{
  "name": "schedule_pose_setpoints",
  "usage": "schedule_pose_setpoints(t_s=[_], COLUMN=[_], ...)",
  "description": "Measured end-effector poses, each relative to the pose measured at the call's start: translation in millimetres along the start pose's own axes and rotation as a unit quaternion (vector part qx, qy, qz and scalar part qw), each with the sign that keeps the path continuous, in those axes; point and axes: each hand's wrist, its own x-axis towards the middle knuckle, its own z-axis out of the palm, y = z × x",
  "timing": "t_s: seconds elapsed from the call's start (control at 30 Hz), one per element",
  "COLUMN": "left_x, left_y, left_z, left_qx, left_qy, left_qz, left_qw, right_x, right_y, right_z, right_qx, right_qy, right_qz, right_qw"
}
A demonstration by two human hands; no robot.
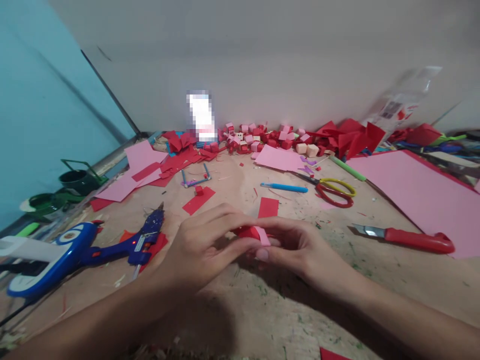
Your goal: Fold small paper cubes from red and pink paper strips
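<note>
Between both hands, above the middle of the table, is a small folded piece of red and pink paper [264,237]. My left hand [210,242] is closed on its left side, with the fingers curved over the top. From the right, my right hand [296,245] pinches the pink end between thumb and fingers. Part of the piece is hidden by the fingers. Just beyond them lies a red paper strip [268,207]. Another red strip [198,201] rests farther left, with a tiny red cube [198,191] at its upper edge.
A blue glue gun [140,242] lies left. On the right are scissors [335,192], a red-handled knife [416,240] and large pink paper [423,195]. A blue pen-like tool [284,188] lies ahead. Several small cubes [258,137], a bright phone [202,115] and a plastic bottle [401,102] line the wall.
</note>
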Motion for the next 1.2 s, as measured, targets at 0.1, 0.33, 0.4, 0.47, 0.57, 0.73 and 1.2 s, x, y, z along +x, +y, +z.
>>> schedule_pose_setpoints(t_s=[0.1, 0.33, 0.4, 0.47, 0.57, 0.73, 1.2], left_x=[0, 2, 3, 4, 4, 3, -4], left_y=[0, 0, 0, -2, -4, 0, -2], left_z=[1.8, -7.9, -11.2, -12.6, -11.4, -7.5, -2.3], left_qx=[-0.013, -0.074, -0.074, -0.07, -0.075, -0.083, -0.023], left_qy=[-0.004, -0.069, -0.086, -0.088, -0.081, -0.053, -0.002], left_qz=[-0.047, -0.096, -0.087, -0.085, -0.101, -0.135, -0.037], left_qw=[0.999, 0.99, 0.99, 0.99, 0.989, 0.986, 0.999], right_x=[-1, 4, 5, 5, 4, 3, 5], right_y=[-2, -4, -5, -7, -9, -10, -8], right_z=[0, -8, -11, -12, -11, -10, -9], right_qx=[-0.003, 0.026, 0.024, 0.018, 0.003, -0.011, 0.087], right_qy=[-0.008, -0.005, -0.008, -0.011, -0.022, -0.049, -0.023], right_qz=[0.024, 0.022, 0.014, 0.009, 0.01, 0.015, 0.002], right_qw=[1.0, 0.999, 1.0, 1.0, 1.0, 0.999, 0.996])
